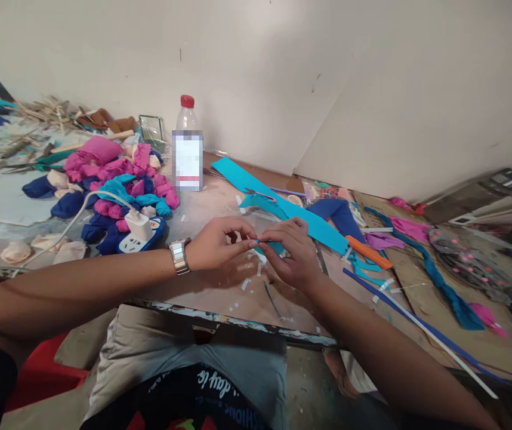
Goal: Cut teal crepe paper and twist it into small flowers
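A small turquoise fabric piece (275, 246) sits at centre, pinched by both hands' nearly closed fingers, left hand (224, 245) from nine o'clock, right hand (292, 254) from four. At six, a dark printed shirt (179, 399) reads "day is".

1. Small, thin turquoise piece of flexible sheet material (276, 246), its full outline hidden by fingers.
2. Its narrow end is pinched between left hand (224, 243) and right hand (292, 254) fingertips.
3. Held above the brown tabletop (213, 297).
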`<state>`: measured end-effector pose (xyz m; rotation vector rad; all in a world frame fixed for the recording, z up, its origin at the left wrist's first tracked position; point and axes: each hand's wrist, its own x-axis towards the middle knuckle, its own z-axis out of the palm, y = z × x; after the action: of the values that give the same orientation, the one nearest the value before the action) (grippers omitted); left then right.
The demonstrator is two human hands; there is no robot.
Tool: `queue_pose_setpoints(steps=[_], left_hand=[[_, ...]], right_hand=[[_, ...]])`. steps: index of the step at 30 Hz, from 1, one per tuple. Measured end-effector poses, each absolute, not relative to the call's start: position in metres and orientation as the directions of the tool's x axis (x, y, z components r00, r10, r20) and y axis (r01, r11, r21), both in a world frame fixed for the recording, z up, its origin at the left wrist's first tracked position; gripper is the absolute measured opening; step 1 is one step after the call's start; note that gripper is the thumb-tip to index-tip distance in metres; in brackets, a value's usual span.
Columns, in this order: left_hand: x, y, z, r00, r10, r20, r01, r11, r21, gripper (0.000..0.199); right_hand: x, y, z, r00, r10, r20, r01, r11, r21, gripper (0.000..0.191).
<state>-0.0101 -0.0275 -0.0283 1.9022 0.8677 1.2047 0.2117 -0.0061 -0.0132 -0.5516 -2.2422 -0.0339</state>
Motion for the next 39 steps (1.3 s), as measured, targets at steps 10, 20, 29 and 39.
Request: queue_pose_setpoints(steps=[10, 20, 29, 39], left_hand=[[-0.0101, -0.0305, -0.0249, 0.364, 0.822, 0.438, 0.160, -0.519, 0.840, 0.023], [-0.0106, -0.0305, -0.0259, 0.367, 0.787, 0.496, 0.140, -0.574, 0.807, 0.028], [-0.0115, -0.0265, -0.0277, 0.343, 0.765, 0.545, 0.133, -0.614, 0.778, 0.028], [-0.0115, -0.0260, -0.0301, 0.350, 0.716, 0.604, 0.153, -0.680, 0.717, 0.024]], right_hand=[[0.2115, -0.0066, -0.0147, -0.550, 0.381, 0.743, 0.389, 0.904, -0.176, 0.005], [0.2139, -0.0049, -0.0144, -0.561, 0.378, 0.737, 0.386, 0.906, -0.171, 0.010], [0.2131, -0.0052, -0.0138, -0.540, 0.407, 0.737, 0.387, 0.897, -0.211, 0.010], [0.2132, -0.0044, -0.0176, -0.508, 0.434, 0.744, 0.425, 0.878, -0.221, 0.014]])
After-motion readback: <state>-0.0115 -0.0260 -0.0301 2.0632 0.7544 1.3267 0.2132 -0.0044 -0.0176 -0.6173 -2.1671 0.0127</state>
